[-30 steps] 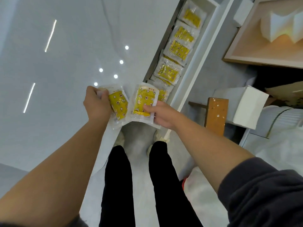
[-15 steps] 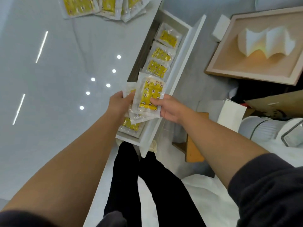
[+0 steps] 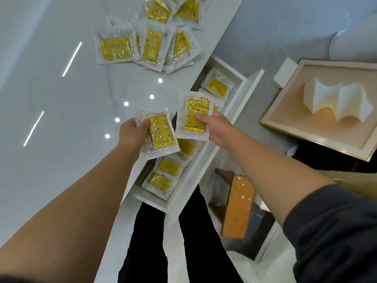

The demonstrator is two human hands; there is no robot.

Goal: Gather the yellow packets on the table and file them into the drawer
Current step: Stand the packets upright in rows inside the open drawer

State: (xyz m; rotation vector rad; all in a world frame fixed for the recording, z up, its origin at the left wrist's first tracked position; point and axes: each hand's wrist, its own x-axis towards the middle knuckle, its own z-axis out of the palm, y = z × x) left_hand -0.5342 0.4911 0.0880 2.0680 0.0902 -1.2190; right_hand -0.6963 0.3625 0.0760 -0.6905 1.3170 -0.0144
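Head view: my left hand (image 3: 132, 133) grips a small stack of yellow packets (image 3: 161, 135) at the table (image 3: 61, 119) edge. My right hand (image 3: 216, 129) pinches one packet (image 3: 193, 117) above the open drawer (image 3: 204, 160). Half a second ago these overlapped; now they're apart. Filed packets (image 3: 163, 177) fill the drawer's near end, a loose pile (image 3: 151, 43) lies on the table, and a wooden stool (image 3: 236, 205) stands beside my legs.

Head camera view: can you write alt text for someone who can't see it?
Seen from above, a person's left hand grips one yellow packet and the right hand holds a second packet above an open white drawer already lined with packets. A loose pile of more packets lies farther along the glossy white table.
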